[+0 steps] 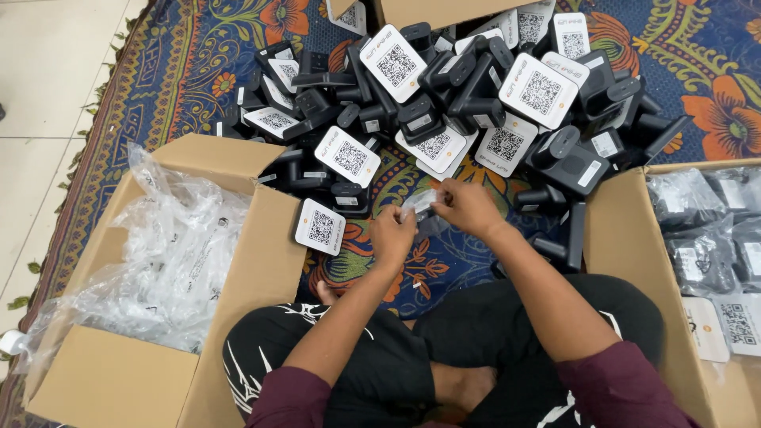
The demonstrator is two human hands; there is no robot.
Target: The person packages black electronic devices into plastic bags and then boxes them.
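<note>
bright even light, soft shadows, mild glare on plastic, edges perhaps slightly bent

small clear plastic bag (pixel 420 203), crumpled, pinched between fingers (pixel 406 215)

Black stands with white square-patterned cards (pixel 491 95) are lying on a blue cloth (pixel 697 71) showing orange and red flowers, between brown cardboard boxes (pixel 254 261), one holding clear bags (pixel 170 261), while maroon sleeves (pixel 289 400) are meeting black trousers (pixel 476 325).
</note>
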